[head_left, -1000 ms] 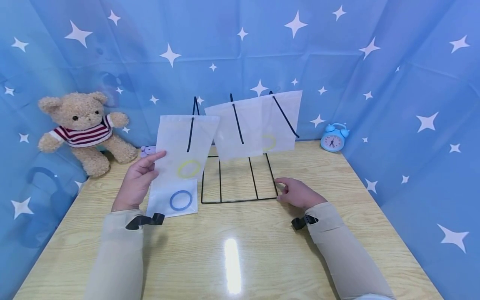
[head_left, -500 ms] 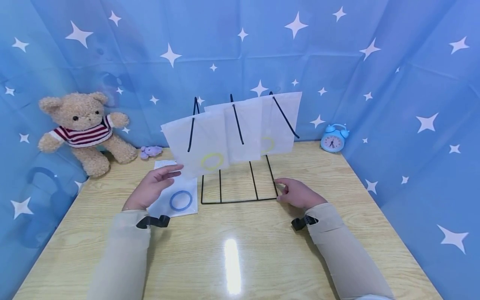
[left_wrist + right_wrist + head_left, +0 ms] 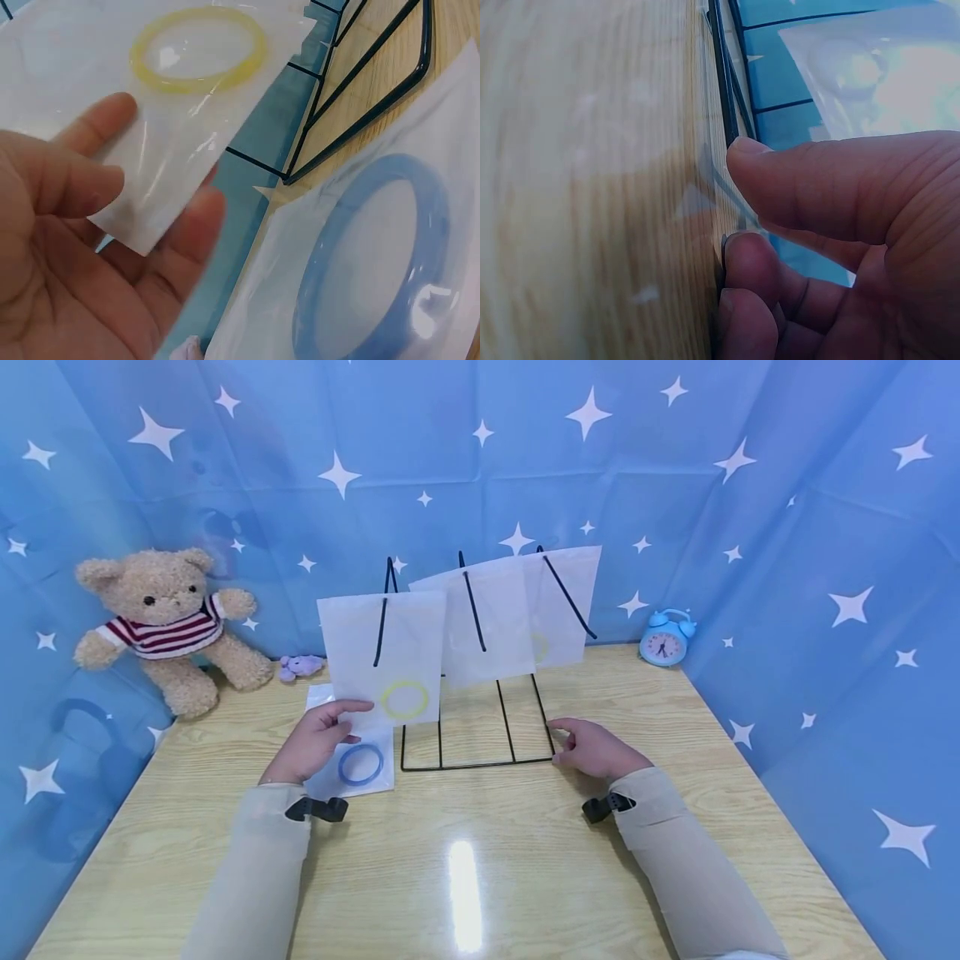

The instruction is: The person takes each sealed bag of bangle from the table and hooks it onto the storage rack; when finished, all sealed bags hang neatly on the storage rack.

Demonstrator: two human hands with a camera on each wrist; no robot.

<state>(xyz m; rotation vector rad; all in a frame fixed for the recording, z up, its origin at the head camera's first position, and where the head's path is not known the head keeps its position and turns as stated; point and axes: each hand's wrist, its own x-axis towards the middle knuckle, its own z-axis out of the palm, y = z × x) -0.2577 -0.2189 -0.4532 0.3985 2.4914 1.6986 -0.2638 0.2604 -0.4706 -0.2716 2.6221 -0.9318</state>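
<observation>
A blue curtain (image 3: 420, 410) with white stars is hanging behind the desk (image 3: 375, 885), whose pale wood is catching a bright strip of light. A black wire rack (image 3: 478, 765) is standing in the middle of the desk, its hooks rising behind the base. A teddy bear (image 3: 176, 618) in a striped sweater is leaning against the curtain at the left.

Three white bags are hanging from the hooks: a left bag (image 3: 408, 647), a middle bag (image 3: 491, 631) and a right bag (image 3: 561, 618). A fourth bag (image 3: 381, 742) is lying flat on the desk, just left of the rack.

The left hand (image 3: 309, 743) is staying loosely open, its fingers parted around the left bag's lower corner; I can't tell how firmly they are touching it. The right hand (image 3: 596, 748) is pinching the front right corner of the rack's base, thumb on the wire.

A blue clock (image 3: 664, 639) is standing at the back right, and a small purple toy (image 3: 300, 666) is lying beside the bear. A yellow ring (image 3: 255, 49) is showing through the left bag, and a blue ring (image 3: 433, 225) through the flat one.
</observation>
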